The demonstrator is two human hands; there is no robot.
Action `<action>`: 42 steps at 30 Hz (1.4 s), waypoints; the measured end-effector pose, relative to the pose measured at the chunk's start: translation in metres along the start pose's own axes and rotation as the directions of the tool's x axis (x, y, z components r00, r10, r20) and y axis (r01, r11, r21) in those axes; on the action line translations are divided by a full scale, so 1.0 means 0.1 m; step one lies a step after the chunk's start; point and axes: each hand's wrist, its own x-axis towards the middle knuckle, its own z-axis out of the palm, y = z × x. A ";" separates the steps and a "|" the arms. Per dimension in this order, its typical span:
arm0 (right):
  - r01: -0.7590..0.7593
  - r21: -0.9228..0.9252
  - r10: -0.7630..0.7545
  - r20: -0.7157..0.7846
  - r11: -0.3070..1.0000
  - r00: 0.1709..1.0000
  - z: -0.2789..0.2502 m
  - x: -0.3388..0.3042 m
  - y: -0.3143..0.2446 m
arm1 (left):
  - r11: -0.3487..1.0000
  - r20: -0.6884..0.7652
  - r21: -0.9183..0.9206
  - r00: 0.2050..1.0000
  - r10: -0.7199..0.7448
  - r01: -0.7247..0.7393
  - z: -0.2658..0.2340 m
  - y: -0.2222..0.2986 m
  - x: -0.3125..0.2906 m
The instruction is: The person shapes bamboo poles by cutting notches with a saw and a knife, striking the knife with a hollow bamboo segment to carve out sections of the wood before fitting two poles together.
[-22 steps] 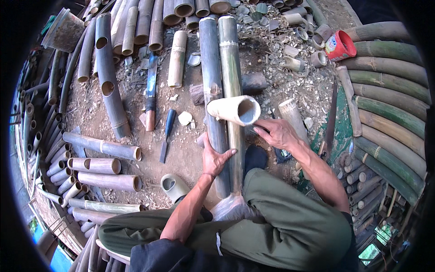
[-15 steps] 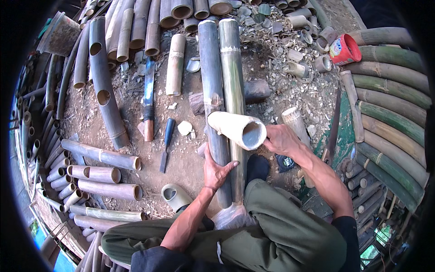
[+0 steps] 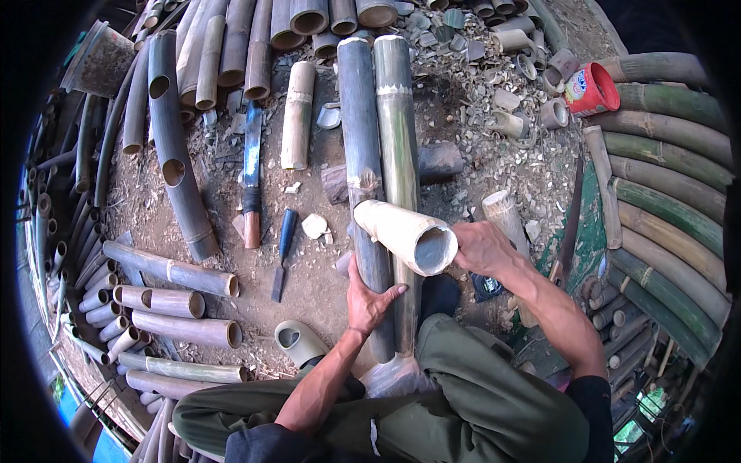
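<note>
Two long bamboo poles lie side by side, pointing away from me: a dark grey pole (image 3: 359,116) on the left and a greenish pole (image 3: 397,131) on the right. Near their closer ends, my left hand (image 3: 369,299) wraps around them, its thumb reaching across to the greenish one. A short pale bamboo tube (image 3: 392,230) slants over both poles, its open end toward my right. My right hand (image 3: 482,247) is closed at that end, with its fingertips hidden behind the rim. Clear plastic (image 3: 394,376) covers the poles' near ends by my lap.
A wooden block (image 3: 440,160) lies crosswise under the poles. Left of them are a long knife (image 3: 252,154), a blue-handled chisel (image 3: 283,251) and several cut bamboo pieces (image 3: 170,266). Chips (image 3: 471,116) litter the ground. At right are a red tub (image 3: 593,89) and stacked bamboo (image 3: 668,158).
The pale tube's open end has dipped slightly toward me, and my right hand has come down a little with it. My left hand keeps its grip on the poles.
</note>
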 end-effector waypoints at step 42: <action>-0.118 0.301 0.062 0.191 0.946 0.980 1.76 2.56 -1.80 | 0.781 -0.129 -0.622 0.978 -0.166 0.050 -2.90 0.20 -0.53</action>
